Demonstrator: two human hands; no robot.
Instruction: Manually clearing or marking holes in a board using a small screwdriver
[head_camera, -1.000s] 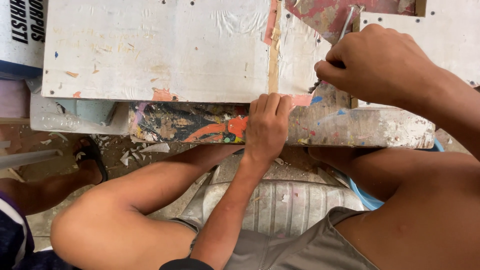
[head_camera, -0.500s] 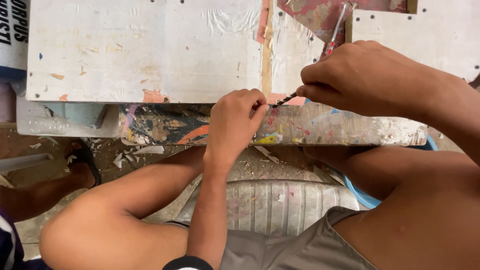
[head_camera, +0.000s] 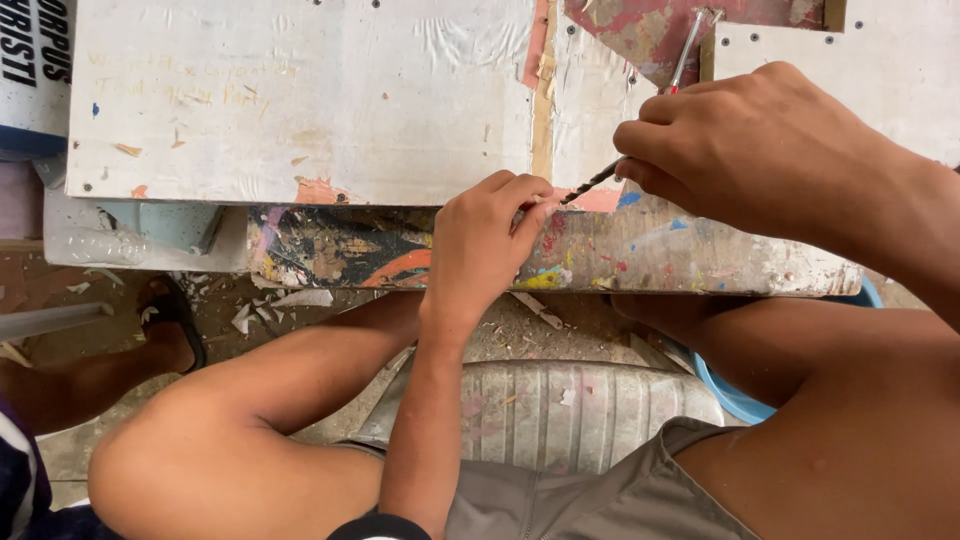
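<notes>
Fingers of right hand (head_camera: 740, 150) pinch a drill bit (head_camera: 590, 183); left hand (head_camera: 485, 245) hides its tip.

Sign (head_camera: 30, 70): far to my left at the top corner (cut off), white board, black lettering, blue lower band.

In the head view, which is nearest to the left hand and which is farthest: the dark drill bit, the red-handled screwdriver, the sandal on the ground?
From the left hand:
1. Dark drill bit: its tip meets the fingertips, just to the right.
2. Red-handled screwdriver: up and right, lying on the board.
3. Sandal: far left, down on the ground.
</notes>
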